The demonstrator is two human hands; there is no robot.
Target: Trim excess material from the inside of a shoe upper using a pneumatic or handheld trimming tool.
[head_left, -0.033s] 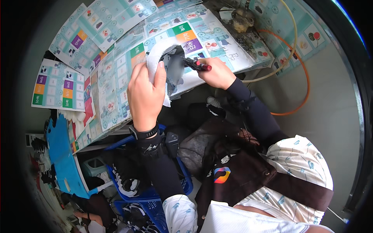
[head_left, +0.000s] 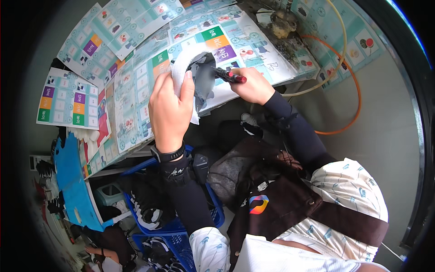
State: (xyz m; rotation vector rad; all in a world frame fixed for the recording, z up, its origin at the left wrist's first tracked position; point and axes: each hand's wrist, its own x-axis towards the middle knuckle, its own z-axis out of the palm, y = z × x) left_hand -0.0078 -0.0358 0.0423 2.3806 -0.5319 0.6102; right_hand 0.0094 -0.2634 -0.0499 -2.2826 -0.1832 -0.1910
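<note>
My left hand (head_left: pixel 170 106) grips a curved piece with a thick white rim (head_left: pixel 182 63) and a grey and black inner side; it looks like a shoe, though part of it is blurred. The thumb lies on the near side of the white rim, and the other fingers are behind it. In my right hand (head_left: pixel 256 86) is a slim black tool with red ends (head_left: pixel 225 75), its tip against or close to the grey inner side. The tool's exact kind cannot be made out. Both hands are over the bench edge.
Printed sheets (head_left: pixel 131 90) cover the bench. A grimy metal fitting (head_left: pixel 283 25) stands at the far right, near an orange hose (head_left: pixel 360 90) and a pale hose (head_left: pixel 343 36). Below are blue baskets (head_left: pixel 217 217) of shoes and a blue panel (head_left: pixel 70 181). Another person (head_left: pixel 108 256) is at lower left.
</note>
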